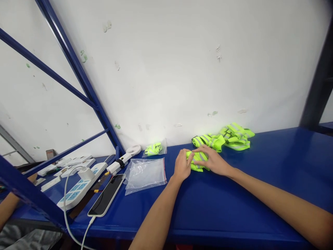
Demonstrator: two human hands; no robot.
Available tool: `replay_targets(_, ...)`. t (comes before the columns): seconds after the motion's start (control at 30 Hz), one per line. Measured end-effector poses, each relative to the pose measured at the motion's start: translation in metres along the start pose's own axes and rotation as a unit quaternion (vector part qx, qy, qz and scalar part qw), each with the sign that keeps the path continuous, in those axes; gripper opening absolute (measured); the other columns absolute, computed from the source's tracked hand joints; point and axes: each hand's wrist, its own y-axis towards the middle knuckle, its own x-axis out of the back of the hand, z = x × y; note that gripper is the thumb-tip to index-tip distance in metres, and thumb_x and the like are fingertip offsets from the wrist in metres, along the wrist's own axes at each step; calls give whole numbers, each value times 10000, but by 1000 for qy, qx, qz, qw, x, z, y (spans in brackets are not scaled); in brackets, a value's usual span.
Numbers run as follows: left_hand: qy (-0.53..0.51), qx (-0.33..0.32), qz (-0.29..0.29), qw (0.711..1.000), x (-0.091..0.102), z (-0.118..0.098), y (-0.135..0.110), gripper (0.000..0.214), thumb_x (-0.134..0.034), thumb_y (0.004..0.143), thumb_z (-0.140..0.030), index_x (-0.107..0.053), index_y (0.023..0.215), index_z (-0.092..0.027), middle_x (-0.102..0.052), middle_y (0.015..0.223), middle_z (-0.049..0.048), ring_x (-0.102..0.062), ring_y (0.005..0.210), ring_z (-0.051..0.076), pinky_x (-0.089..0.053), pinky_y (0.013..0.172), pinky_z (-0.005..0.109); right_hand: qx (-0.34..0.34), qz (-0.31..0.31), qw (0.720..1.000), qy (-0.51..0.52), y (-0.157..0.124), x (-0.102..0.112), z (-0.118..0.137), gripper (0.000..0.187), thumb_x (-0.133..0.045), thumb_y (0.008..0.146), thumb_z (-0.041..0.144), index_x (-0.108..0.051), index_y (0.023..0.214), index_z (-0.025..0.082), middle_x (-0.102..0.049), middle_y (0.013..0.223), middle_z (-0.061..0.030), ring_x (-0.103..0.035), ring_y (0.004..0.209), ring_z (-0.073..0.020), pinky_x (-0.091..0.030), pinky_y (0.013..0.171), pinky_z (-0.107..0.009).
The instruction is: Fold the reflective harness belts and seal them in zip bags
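A folded bundle of fluorescent yellow-green reflective strap vest (199, 160) with grey stripes lies on the blue table between my hands. My left hand (182, 163) is closed on its left edge, the fingers bent over it. From the right, my right hand (212, 160) grips the top and side of the bundle with thumb and fingers. Behind it, near the wall, lie a rolled reflective vest (209, 140) and a looser reflective vest (236, 136). Left of my hands is a stack of clear zip bags (145, 175); a bagged reflective vest (154, 149) rests beyond them.
A smartphone (107, 196) on a cable lies left of the bags. Past it are a power strip (80, 187) with a plugged-in charger, and a white handheld fan (123, 159). A blue metal frame (85, 83) rises at the left. Another person's arm (10, 208) shows at the far left.
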Motion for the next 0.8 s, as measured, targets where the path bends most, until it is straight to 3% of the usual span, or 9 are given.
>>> replay_targets(0.13, -11, 6, -47, 999, -4, -4, 3, 324, -371, 947, -462, -497, 798, -204, -507, 784, 11, -483, 786, 170, -357, 768, 283, -69, -60, 995, 48, 0, -5, -7, 775, -771, 659, 468, -465, 1332, 237, -590, 1196, -97, -536, 1168, -292, -385, 1019, -464)
replay_targets(0.23, -9, 17, -87, 996, -5, -7, 4, 364, -362, 951, -464, -408, 700, -204, -427, 696, -19, -425, 690, 145, -322, 695, 265, -108, -55, 987, 102, 0, -8, -10, 958, -784, 637, 466, -311, 1436, 232, -559, 1280, -128, -480, 1252, -306, -372, 1031, -482)
replay_targets(0.4, -25, 41, -122, 991, -6, -9, 3, 393, -349, 954, -462, -371, 659, -203, -396, 654, -25, -393, 650, 139, -303, 663, 259, -108, -33, 982, 150, 1, -9, -4, 709, -774, 647, 429, -499, 1270, 232, -582, 1280, -98, -481, 1255, -307, -378, 1036, -459)
replay_targets(0.53, -49, 45, -87, 994, -6, -8, 0, 426, -235, 979, -419, -538, 765, -209, -512, 754, 13, -479, 753, 170, -349, 734, 276, -89, -48, 986, 134, 1, -8, 3, 390, -739, 684, 412, -568, 982, 229, -662, 1067, -58, -586, 1071, -281, -439, 958, -412)
replay_targets(0.63, -44, 37, -41, 998, -6, -5, -2, 468, -189, 980, -368, -628, 887, -235, -558, 844, 30, -517, 842, 193, -371, 802, 297, -70, -57, 991, 102, 1, -9, 6, 318, -711, 703, 405, -555, 919, 231, -645, 1017, -42, -592, 1002, -266, -446, 930, -405)
replay_targets(0.8, -27, 29, -48, 998, -3, -7, -1, 406, -241, 960, -335, -635, 951, -238, -597, 929, 49, -534, 928, 215, -357, 910, 326, -50, -37, 990, 130, 0, -9, 10, 280, -671, 730, 336, -526, 943, 228, -648, 1072, -42, -576, 1098, -272, -419, 968, -416)
